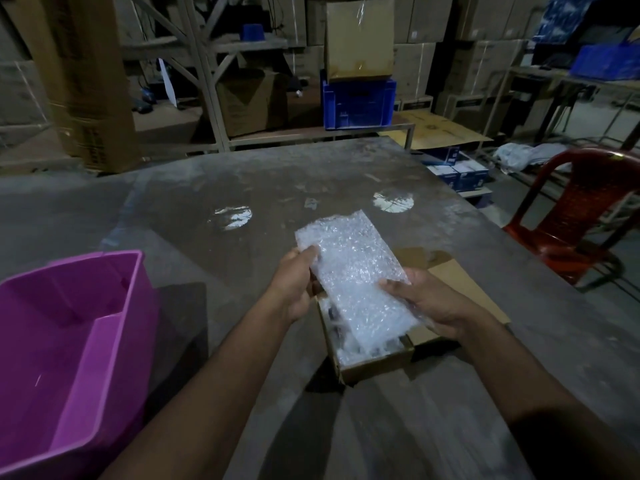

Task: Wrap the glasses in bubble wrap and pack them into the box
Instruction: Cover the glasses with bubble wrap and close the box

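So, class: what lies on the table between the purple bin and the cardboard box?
Nothing on it: bare table separates purple bin from cardboard box in the head view.

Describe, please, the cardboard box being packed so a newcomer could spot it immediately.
On the grey table, right of the purple bin, sits a small open cardboard box beneath both hands. Unlike the stacked cartons behind, it is shallow and already holds bubble wrap.

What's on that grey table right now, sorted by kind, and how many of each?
Bubble-wrap bundle, held in both hands: 1
Cardboard box, open: 1
Purple plastic bin: 1
Clear round patches on the tabletop: 2
Total: 5
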`<action>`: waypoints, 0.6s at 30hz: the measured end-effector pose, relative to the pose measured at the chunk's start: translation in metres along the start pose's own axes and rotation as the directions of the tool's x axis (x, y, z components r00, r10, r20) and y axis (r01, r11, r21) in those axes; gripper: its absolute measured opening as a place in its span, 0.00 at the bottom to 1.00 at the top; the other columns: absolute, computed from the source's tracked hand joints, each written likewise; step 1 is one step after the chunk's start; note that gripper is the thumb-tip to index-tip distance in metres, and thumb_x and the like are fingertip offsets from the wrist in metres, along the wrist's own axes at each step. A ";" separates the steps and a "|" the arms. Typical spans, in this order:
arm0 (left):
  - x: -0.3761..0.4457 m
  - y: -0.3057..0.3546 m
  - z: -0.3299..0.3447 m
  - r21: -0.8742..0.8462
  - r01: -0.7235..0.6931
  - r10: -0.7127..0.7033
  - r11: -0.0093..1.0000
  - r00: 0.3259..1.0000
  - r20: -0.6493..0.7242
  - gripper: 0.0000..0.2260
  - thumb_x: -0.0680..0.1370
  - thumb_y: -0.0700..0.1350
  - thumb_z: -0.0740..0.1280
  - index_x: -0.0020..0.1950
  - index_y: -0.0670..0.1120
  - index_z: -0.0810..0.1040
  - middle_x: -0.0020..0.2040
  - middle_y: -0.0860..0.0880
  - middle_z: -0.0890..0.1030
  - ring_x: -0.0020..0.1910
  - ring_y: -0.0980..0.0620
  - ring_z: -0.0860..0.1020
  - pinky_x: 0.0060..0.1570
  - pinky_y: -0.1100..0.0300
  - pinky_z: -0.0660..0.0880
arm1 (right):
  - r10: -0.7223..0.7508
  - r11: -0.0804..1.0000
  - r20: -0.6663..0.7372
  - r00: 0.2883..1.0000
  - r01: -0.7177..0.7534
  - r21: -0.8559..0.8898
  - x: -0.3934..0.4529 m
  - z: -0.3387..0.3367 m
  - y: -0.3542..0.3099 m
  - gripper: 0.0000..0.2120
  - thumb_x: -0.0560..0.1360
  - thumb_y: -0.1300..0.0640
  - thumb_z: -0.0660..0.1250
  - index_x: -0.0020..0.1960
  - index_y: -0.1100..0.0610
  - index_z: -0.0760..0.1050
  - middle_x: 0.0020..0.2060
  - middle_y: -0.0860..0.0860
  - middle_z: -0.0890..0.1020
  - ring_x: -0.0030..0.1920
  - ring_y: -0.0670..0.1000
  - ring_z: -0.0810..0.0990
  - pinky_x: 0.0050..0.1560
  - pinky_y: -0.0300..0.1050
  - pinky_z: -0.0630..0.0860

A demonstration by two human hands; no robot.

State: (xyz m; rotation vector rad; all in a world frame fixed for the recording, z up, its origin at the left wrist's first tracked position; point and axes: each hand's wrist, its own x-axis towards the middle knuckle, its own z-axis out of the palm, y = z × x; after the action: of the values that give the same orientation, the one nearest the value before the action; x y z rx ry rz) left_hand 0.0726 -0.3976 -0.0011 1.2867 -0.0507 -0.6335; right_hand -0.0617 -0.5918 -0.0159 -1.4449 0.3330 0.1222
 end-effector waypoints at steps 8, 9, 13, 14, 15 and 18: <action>0.016 -0.048 -0.011 0.643 -0.059 0.131 0.763 0.989 -0.065 0.15 0.70 0.54 0.71 0.43 0.42 0.82 0.42 0.44 0.86 0.40 0.44 0.84 0.47 0.43 0.81 | -0.033 0.574 -0.179 0.983 -0.128 -0.809 -0.006 0.015 0.014 0.16 0.76 0.46 0.73 0.58 0.53 0.77 0.53 0.49 0.83 0.50 0.51 0.82 0.49 0.46 0.77; 0.016 -0.049 -0.010 0.689 -0.072 0.165 0.721 0.984 -0.071 0.14 0.71 0.53 0.72 0.38 0.42 0.80 0.37 0.46 0.83 0.36 0.46 0.81 0.42 0.47 0.79 | -0.085 0.537 -0.212 0.974 -0.135 -0.833 -0.005 0.017 0.016 0.19 0.75 0.47 0.73 0.62 0.53 0.74 0.55 0.49 0.82 0.52 0.51 0.81 0.50 0.47 0.77; 0.014 -0.049 -0.005 0.791 -0.166 0.313 0.588 0.949 -0.034 0.04 0.75 0.44 0.73 0.43 0.45 0.80 0.40 0.49 0.83 0.39 0.49 0.80 0.41 0.54 0.75 | -0.223 0.550 -0.293 0.930 -0.128 -0.825 0.001 0.023 0.023 0.28 0.73 0.54 0.75 0.70 0.54 0.68 0.55 0.53 0.84 0.53 0.55 0.82 0.49 0.48 0.78; 0.015 -0.049 -0.005 0.794 -0.180 0.332 0.581 0.943 -0.029 0.07 0.75 0.44 0.75 0.51 0.46 0.81 0.45 0.49 0.84 0.43 0.49 0.82 0.45 0.54 0.78 | -0.234 0.538 -0.296 0.926 -0.130 -0.833 0.003 0.024 0.024 0.29 0.73 0.54 0.75 0.70 0.54 0.68 0.52 0.53 0.84 0.51 0.55 0.82 0.47 0.47 0.77; 0.017 -0.050 -0.006 0.792 -0.176 0.336 0.585 0.941 -0.038 0.14 0.74 0.44 0.76 0.58 0.48 0.79 0.49 0.50 0.85 0.47 0.49 0.83 0.50 0.53 0.79 | -0.238 0.519 -0.298 0.924 -0.138 -0.843 0.005 0.024 0.025 0.30 0.72 0.54 0.76 0.70 0.54 0.67 0.50 0.53 0.84 0.50 0.56 0.82 0.44 0.46 0.75; 0.021 -0.054 -0.008 0.798 -0.178 0.401 0.576 0.912 -0.086 0.35 0.70 0.46 0.80 0.73 0.50 0.68 0.58 0.50 0.82 0.53 0.49 0.82 0.56 0.49 0.79 | -0.263 0.429 -0.295 0.919 -0.163 -0.889 0.007 0.029 0.030 0.33 0.72 0.52 0.76 0.72 0.54 0.64 0.50 0.52 0.82 0.51 0.56 0.82 0.42 0.44 0.71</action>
State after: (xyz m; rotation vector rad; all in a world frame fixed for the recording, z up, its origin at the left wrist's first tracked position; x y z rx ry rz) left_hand 0.0706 -0.4071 -0.0588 2.1554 -0.3560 -0.1084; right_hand -0.0592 -0.5600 -0.0438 -2.6163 0.6107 -0.0740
